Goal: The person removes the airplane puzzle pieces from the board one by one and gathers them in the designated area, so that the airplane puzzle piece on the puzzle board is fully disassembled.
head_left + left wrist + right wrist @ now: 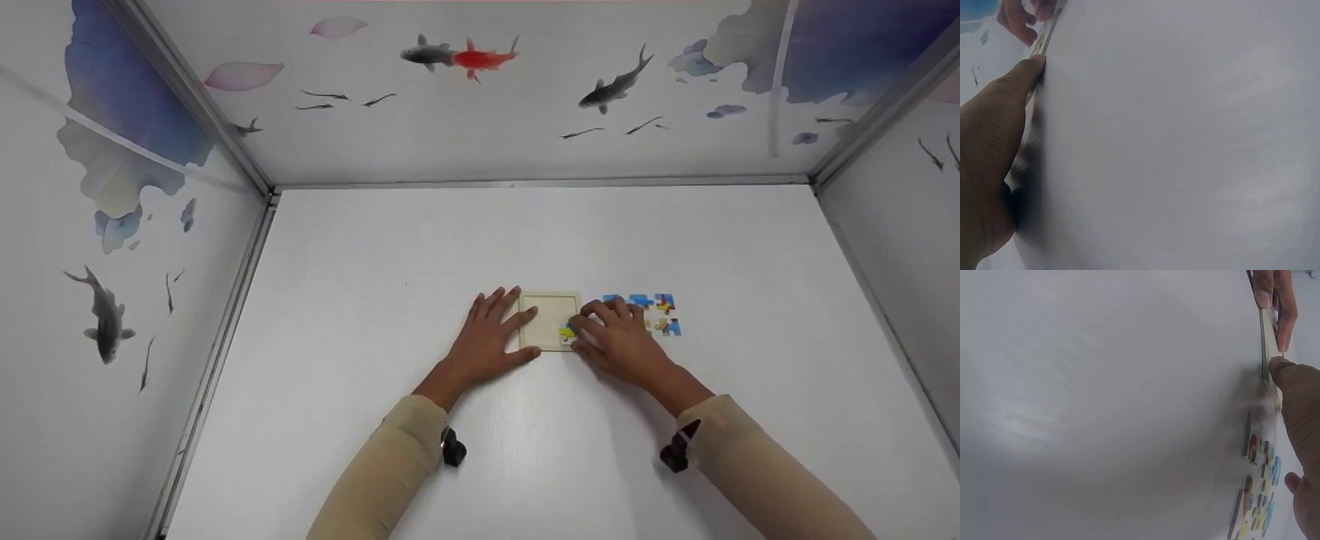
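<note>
A shallow wooden puzzle tray [549, 307] lies flat, with one yellow and green jigsaw piece [565, 333] in its lower right corner. Spread along the tray's left side, my left hand [489, 337] has its thumb at the near edge and a finger reaching over the rim. My right hand [619, 341] is bent over the right rim, its thumb and fingertips at the piece, partly covering it. In the right wrist view, the right thumb [1283, 368] touches the tray's edge. The left thumb [1032, 64] lies along the tray in the left wrist view.
Several loose jigsaw pieces [664, 315] lie in rows right of the tray, some hidden behind the right hand. All this is on a white table [375, 247], bounded by panels with painted fish. A small black device [453, 448] sits at each wrist.
</note>
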Demonstrator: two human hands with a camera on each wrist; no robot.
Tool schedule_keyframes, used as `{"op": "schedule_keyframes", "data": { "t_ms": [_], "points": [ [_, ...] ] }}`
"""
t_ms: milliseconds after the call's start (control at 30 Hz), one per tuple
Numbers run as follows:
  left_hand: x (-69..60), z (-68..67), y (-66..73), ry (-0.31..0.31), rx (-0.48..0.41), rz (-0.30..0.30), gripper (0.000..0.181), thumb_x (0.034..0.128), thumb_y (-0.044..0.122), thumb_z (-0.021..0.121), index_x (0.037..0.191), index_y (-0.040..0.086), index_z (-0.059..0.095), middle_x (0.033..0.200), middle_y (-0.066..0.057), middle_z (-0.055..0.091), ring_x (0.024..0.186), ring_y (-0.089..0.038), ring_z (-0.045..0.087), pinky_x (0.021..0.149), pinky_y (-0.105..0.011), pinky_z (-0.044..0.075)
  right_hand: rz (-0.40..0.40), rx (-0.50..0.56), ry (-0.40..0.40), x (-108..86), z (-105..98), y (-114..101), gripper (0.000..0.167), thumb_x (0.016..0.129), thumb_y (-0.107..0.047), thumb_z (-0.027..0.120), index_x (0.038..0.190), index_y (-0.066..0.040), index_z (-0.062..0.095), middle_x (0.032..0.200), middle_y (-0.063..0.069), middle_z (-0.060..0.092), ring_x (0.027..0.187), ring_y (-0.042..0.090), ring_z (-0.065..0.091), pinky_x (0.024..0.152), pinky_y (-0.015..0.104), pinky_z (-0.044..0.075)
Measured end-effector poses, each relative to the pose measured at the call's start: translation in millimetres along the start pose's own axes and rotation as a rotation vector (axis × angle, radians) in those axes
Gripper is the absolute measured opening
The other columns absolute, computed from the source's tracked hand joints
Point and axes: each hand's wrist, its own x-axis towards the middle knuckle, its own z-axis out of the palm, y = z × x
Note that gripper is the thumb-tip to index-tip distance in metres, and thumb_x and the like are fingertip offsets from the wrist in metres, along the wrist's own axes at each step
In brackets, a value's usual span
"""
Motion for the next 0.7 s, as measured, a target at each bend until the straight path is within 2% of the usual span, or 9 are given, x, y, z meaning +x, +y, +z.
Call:
{"op": "schedule_keyframes", "data": {
  "t_ms": [267, 500, 700],
  "points": [
    [0.7, -0.7, -0.6, 0.004, 0.003, 0.007, 0.080, 0.1064, 0.077, 0.050, 0.174, 0.035, 0.038, 0.188, -0.001, 0.015, 0.176, -0.029, 0.010, 0.143, -0.054, 0.004, -0.004, -0.004, -0.027, 6.5, 1, -6, 0.038, 0.107, -0.036, 0.075, 0.142, -0.022, 0.073, 0.136, 0.008, 0.064, 0.131, 0.040, 0.055, 0.112, 0.073, 0.045],
    [-0.6, -4.0, 1.2, 0.000, -0.015, 0.014, 0.078, 0.1079, 0.073, 0.052, 0.174, 0.034, 0.038, 0.188, -0.003, 0.016, 0.175, -0.031, 0.011, 0.143, -0.055, 0.005, -0.006, 0.054, -0.014, 10.0, 1, -7, 0.023, 0.106, -0.027, 0.078, 0.130, -0.025, 0.078, 0.134, 0.009, 0.064, 0.129, 0.040, 0.055, 0.111, 0.074, 0.044],
    [-0.9, -2.8, 1.7, 0.010, -0.009, 0.017, 0.077, 0.1076, 0.073, 0.052, 0.173, 0.033, 0.040, 0.187, -0.004, 0.018, 0.175, -0.032, 0.013, 0.142, -0.056, 0.007, 0.019, 0.080, -0.044, 12.3, 2, -8, 0.024, 0.105, -0.025, 0.079, 0.129, -0.023, 0.077, 0.136, 0.010, 0.062, 0.129, 0.039, 0.054, 0.108, 0.071, 0.044]
  ]
}}
